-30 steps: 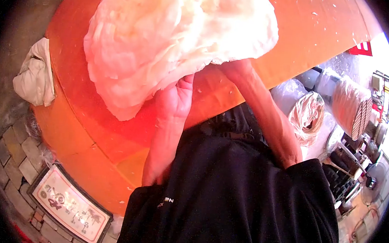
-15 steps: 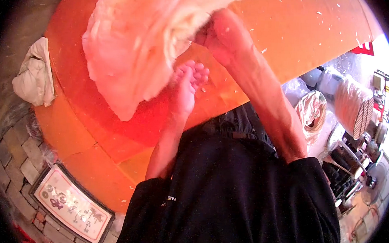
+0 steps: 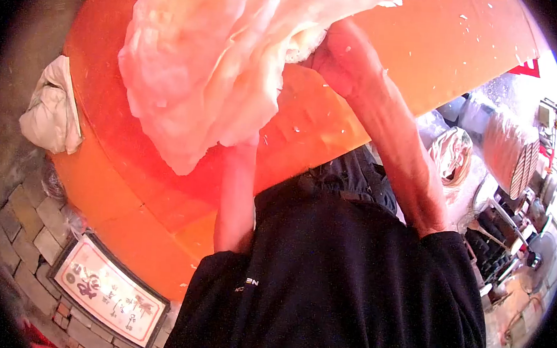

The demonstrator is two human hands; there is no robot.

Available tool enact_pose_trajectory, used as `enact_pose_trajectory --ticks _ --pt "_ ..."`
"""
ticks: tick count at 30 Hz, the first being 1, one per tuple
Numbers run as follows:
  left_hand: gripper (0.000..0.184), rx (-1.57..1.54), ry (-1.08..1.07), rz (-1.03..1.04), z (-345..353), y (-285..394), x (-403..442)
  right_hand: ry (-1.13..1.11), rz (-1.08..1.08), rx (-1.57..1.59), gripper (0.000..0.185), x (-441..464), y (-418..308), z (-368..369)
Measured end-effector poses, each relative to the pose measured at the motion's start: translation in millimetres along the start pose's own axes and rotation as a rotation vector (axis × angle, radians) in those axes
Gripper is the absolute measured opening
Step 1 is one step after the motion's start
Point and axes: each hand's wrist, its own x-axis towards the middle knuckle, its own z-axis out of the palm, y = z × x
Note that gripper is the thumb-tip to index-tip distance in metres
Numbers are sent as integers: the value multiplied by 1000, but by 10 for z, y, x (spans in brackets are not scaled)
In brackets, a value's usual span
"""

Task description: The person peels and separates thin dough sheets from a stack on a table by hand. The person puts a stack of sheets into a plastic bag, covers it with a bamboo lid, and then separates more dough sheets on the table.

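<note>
A large, soft whitish sheet (image 3: 196, 60), tinted pink by the light, lies in thick folds over the orange tabletop (image 3: 426, 49). It could be fibre wadding, but I cannot tell for certain. My right hand (image 3: 339, 60) grips its folded right edge, with the fingertips tucked out of sight. My left hand is beneath the sheet's lower part; only the wrist (image 3: 241, 156) and forearm show, so its fingers are hidden.
White flakes dot the tabletop. A pale cloth bundle (image 3: 53, 109) hangs at its left edge. A framed panel with writing (image 3: 109, 291) leans by the brick floor, lower left. To the right are a coiled whitish bundle (image 3: 452, 156), a plastic-wrapped roll (image 3: 506, 146) and assorted tools.
My left hand, previously visible with curled fingers beside the sheet, has gone under it. My right hand has shifted slightly right, and the sheet's folds have spread toward the right.
</note>
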Motion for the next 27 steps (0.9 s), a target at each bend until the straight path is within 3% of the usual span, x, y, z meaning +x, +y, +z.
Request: enact_pose_trajectory --ticks 2,3,5,7,9,13,15,16,17,19,21,23,27 --pt "48 -7 -24 25 91 19 1 -25 18 28 37 4 -3 -114" --pt "47 -18 -39 37 145 25 -6 -237 29 198 36 -30 0 -219" --pt "46 -42 -75 60 270 63 -2 -451 39 363 35 -52 66 -404" --pt "46 -73 -112 81 397 94 7 -363 -97 351 37 -48 266 -609" --pt "45 -107 -163 98 502 125 8 -449 -28 478 38 -10 393 -798" --pt "43 -208 -271 123 663 194 23 -44 -65 -203 39 -157 537 -734" --pt "42 -247 -166 133 808 233 78 117 70 210 29 -121 528 -697" --pt "41 176 367 465 1261 54 146 183 -48 56 22 -4 628 -689" --pt "41 176 367 464 1155 138 150 183 -48 57 22 101 646 -728" --pt "41 31 -88 205 900 365 142 147 -175 -387 20 250 644 -721" --pt "41 8 -110 196 844 389 157 157 -145 -271 20 438 672 -653" --pt "41 -16 -127 191 823 414 159 238 67 17 21 527 618 -595" --pt "42 58 -152 171 847 444 164 183 52 33 21 507 505 -524"
